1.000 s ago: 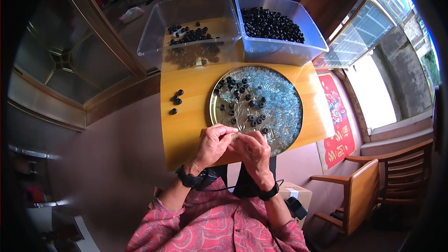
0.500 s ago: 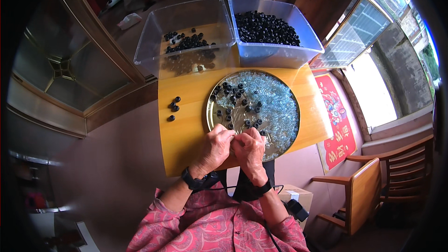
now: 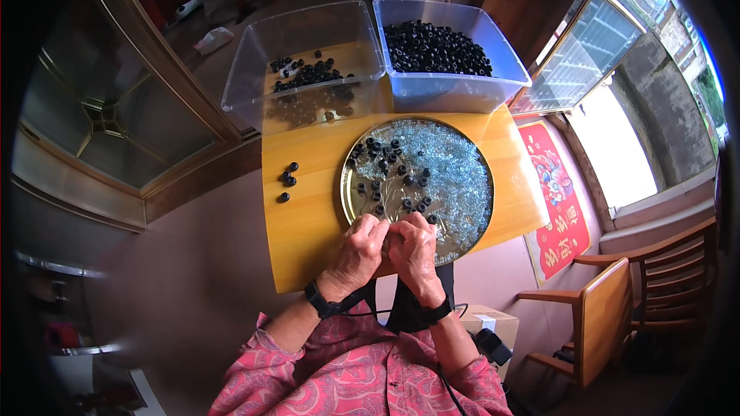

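Four loose black beads [image 3: 290,181] lie on the wooden table [image 3: 308,254]. Left hand [image 3: 358,246] and right hand [image 3: 414,250], fingers curled, converge over the round tray [image 3: 348,199] (grip contents: cannot tell). Tray holds black pieces [image 3: 422,207] left-centre, bluish bits [image 3: 459,185] right.

The round tray [image 3: 351,199] gleams gold; pale icy-blue bits [image 3: 459,177] cover it from 11 to 5 o'clock, with jet-black beads [image 3: 422,206] toward 10 and 6. The table [image 3: 301,239] is honey-yellow, wood-grained. Beyond the tray, the 11 o'clock bin [image 3: 247,81] is colourless, the 1 o'clock bin [image 3: 455,91] bluish. At 4 o'clock a poster [image 3: 553,204] is red, multicoloured in part; at 6, the shirt [image 3: 362,381] is crimson-pink, patterned with pale swirls.
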A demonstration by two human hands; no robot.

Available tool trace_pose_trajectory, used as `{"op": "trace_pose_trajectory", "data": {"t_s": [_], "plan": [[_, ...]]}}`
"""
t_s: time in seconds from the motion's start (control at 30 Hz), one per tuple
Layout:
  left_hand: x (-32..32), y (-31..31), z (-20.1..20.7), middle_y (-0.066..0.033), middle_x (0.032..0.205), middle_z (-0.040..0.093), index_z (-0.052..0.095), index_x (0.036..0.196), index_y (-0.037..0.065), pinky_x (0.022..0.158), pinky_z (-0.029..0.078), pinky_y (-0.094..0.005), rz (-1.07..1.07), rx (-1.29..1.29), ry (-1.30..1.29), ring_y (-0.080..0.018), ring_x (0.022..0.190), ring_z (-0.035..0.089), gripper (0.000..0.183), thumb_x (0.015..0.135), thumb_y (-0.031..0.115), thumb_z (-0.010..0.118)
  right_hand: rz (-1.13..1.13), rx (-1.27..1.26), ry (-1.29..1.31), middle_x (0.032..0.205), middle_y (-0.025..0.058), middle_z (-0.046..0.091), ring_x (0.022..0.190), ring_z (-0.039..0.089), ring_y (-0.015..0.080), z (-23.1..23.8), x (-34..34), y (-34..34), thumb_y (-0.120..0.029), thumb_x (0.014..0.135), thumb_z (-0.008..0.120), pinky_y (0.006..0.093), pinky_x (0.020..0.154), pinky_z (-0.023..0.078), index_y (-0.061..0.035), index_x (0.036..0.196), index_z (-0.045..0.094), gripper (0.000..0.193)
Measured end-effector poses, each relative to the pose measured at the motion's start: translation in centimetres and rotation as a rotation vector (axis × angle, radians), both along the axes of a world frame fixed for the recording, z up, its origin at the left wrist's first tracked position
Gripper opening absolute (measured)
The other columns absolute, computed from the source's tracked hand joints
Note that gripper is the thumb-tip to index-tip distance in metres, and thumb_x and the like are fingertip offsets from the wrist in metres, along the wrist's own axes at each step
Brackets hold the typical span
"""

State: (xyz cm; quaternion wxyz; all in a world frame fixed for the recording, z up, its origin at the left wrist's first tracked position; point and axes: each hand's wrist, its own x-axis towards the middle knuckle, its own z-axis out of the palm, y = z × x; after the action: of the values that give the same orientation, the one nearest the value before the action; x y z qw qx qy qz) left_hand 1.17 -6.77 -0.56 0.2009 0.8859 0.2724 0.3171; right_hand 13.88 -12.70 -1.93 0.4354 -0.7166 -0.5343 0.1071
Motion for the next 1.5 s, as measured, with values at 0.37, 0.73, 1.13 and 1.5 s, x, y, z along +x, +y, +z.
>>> {"op": "trace_pose_trajectory", "data": {"t_s": [0.37,0.73,1.13,1.5], "plan": [[0.6,-0.6,0.9,-0.0163,0.096,0.055,0.061,0.106,-0.007,0.078,0.053,-0.0374,-0.032,0.142,0.205,-0.0309,0.091,0.06,0.027,0.08,0.0,0.06,-0.026,0.144,0.128,0.095,0.0164,0.06,0.089,0.059,0.0363,-0.3,0.2,-0.5,0.001,0.084,0.059,0.0465,0.076,0.047,-0.0009,0.098,0.06,0.014],[0.5,-0.5,-0.4,-0.0247,0.095,0.056,0.053,0.112,-0.007,0.073,0.053,-0.0464,-0.061,0.025,0.043,-0.043,0.089,0.059,0.037,0.081,0.009,0.064,0.253,0.138,0.282,0.123,0.0224,0.057,0.117,0.054,0.0382,2.5,-1.1,-0.1,-0.024,0.103,0.039,0.0418,0.102,0.042,0.0015,0.125,0.058,0.038],[0.2,-0.5,-1.1,-0.0251,0.097,0.058,0.056,0.107,-0.007,0.074,0.055,-0.0459,-0.088,0.151,0.046,-0.0422,0.087,0.062,0.034,0.079,0.009,0.066,0.282,0.103,0.425,0.119,0.0206,0.06,0.11,0.06,0.035,1.8,-1.3,0.0,-0.028,0.105,0.03,0.0379,0.095,0.045,0.0002,0.123,0.058,0.044],[0.2,0.0,-1.3,-0.0235,0.098,0.058,0.057,0.108,-0.006,0.069,0.057,-0.0434,-0.139,0.167,0.074,-0.04,0.088,0.062,0.039,0.076,0.012,0.069,0.25,0.071,0.46,0.114,0.0184,0.063,0.106,0.062,0.0309,1.7,-1.2,0.0,-0.026,0.102,0.031,0.0353,0.093,0.046,0.0002,0.121,0.059,0.042]]}}
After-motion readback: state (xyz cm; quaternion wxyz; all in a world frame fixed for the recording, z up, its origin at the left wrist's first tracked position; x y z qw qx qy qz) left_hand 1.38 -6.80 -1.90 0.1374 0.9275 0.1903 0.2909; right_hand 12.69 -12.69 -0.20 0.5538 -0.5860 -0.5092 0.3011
